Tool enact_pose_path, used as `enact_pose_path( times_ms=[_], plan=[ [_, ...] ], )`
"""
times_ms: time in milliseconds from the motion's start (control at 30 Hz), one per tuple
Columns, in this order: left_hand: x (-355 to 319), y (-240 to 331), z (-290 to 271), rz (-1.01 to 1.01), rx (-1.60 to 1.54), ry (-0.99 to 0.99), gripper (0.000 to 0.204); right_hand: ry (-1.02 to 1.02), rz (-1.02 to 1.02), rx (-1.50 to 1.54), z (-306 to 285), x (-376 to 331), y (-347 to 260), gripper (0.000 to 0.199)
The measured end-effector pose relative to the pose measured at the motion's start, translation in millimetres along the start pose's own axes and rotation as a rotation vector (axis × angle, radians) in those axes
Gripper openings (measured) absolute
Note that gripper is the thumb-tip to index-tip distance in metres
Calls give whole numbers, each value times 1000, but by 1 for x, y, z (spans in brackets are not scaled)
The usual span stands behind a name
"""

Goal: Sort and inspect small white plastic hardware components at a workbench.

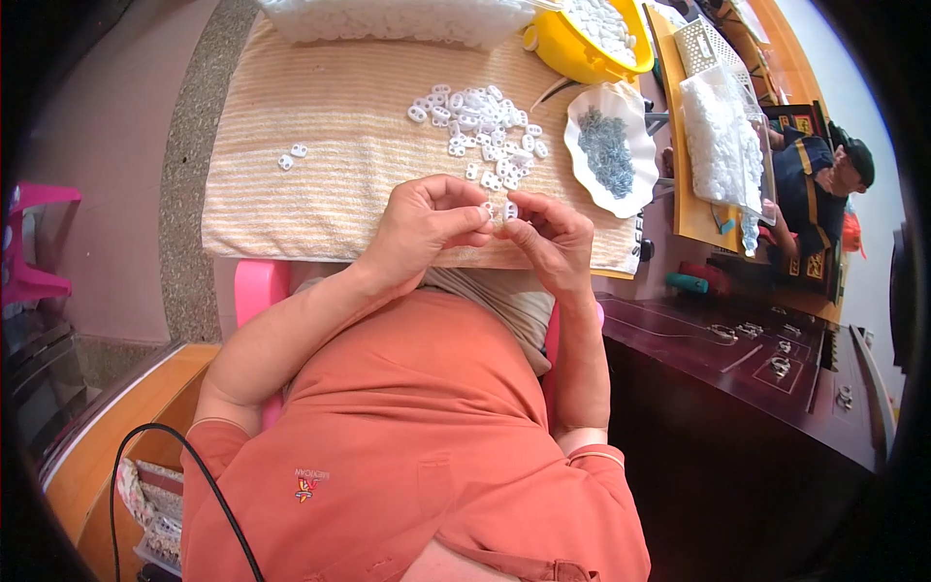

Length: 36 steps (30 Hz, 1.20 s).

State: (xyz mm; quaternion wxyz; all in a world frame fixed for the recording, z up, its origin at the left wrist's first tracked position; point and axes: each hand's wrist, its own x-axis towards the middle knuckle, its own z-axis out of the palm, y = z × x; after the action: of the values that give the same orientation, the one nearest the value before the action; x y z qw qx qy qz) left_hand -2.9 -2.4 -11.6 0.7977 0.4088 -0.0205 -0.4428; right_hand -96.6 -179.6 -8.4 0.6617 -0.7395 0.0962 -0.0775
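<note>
White two-holed pieces (475, 114) lie in a loose heap on the striped towel (320, 107) in front of us, just beyond our fingertips, with a few strays trailing down from the heap toward our hands. Our left hand (417, 228) has its thumb and forefinger pinched together on a small part (488, 209), probably another of the white ones, though the fingers cover too much of it for us to be sure. Our right hand (558, 242) clamps a white piece (510, 210) upright between thumb and fingers, its holes showing. We hold the two close to each other, above the near edge of the towel; whether they touch, we cannot tell. Off to our left, two pieces (292, 156) lie by themselves, well apart from the heap. To the right of the heap stands a white scalloped dish (574, 145) with small grey-blue bits (606, 150) spread inside it. Beyond that dish we see a yellow basin (572, 60) filled with white parts, and along the far edge of the towel a clear bin (388, 19) of more white items. Farther right, another person (810, 194) sits beside a wooden table (690, 209) that bears a clear tub (722, 136) heaped with white things.
</note>
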Motion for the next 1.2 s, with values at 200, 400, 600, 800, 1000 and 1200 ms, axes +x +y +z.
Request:
enact_pose_path(
  times_ms=[200,400,600,800,1000,1200],
  plan=[
    [-1,-1,1,-6,26,-7,11,2,16,22,1,-1,3,29],
    [0,-3,-1,9,14,-25,13,1,-4,-9,2,-1,2,28],
    [0,-4,-1,5,15,-27,13,2,-12,14,3,-1,3,27],
    [0,-5,-1,-3,6,-31,13,3,-8,91,5,-2,4,28],
    [0,-6,-1,-9,17,-43,14,-15,7,83,3,-3,6,28],
    [-1,-4,0,-18,25,-44,15,-37,-3,106,3,-3,5,28]
  ],
)
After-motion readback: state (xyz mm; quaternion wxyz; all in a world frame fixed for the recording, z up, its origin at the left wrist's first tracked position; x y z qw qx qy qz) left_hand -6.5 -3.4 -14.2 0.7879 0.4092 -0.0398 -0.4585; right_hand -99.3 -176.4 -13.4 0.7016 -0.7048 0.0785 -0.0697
